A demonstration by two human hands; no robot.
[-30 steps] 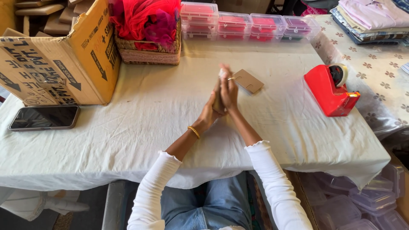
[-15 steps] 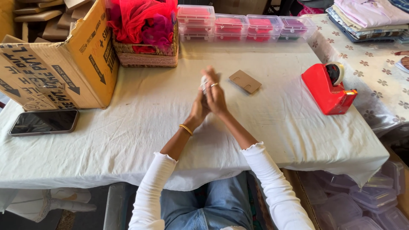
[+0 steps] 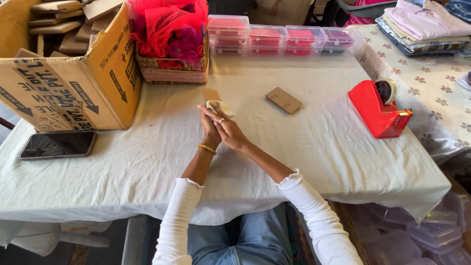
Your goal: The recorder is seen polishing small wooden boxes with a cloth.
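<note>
My left hand, with a gold bangle on its wrist, and my right hand, with a ring on one finger, are pressed together over the white tablecloth near the table's middle. Between their fingertips they hold a small cream-coloured piece; what it is made of is unclear. A flat brown cardboard piece lies on the cloth just to the right of my hands, apart from them.
A big open cardboard box stands at the left, a dark phone in front of it. A wicker basket of red net fabric and several clear lidded boxes line the back. A red tape dispenser sits right. Folded clothes lie far right.
My joined hands have shifted left and down toward the cloth. The cream piece now shows at the fingertips.
</note>
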